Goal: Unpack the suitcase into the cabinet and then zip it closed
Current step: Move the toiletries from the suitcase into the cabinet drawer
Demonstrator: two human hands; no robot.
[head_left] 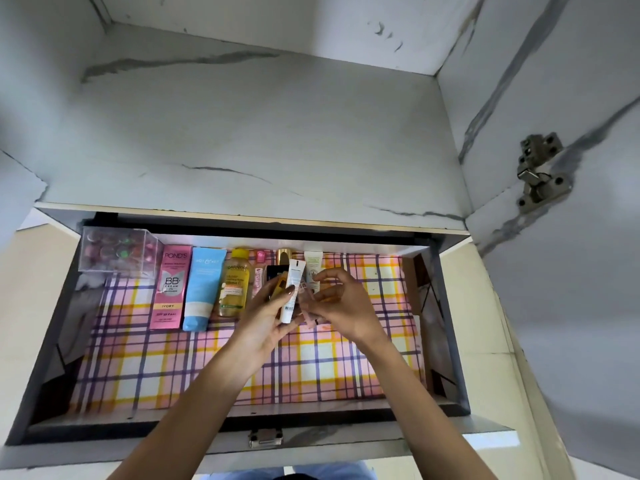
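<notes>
Both hands hover over the open drawer (242, 424), sorting toiletries for its back row.

The left hand (266, 317) has its fingers clamped on a white tube (292, 292), whose long axis runs front to back like the Pond's box (170, 285) and its neighbours. The right hand (341, 306), just beside it, pinches a pinkish packet (309, 308) with curled fingers. Bare plaid liner (377, 289) lies rightward, nearer the right hand.

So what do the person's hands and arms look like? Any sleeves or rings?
Both arms are bare, with no sleeves in view. The left hand and right hand show no rings, watch or bracelets. The nails look longish. Blue clothing shows at the bottom edge.
</notes>
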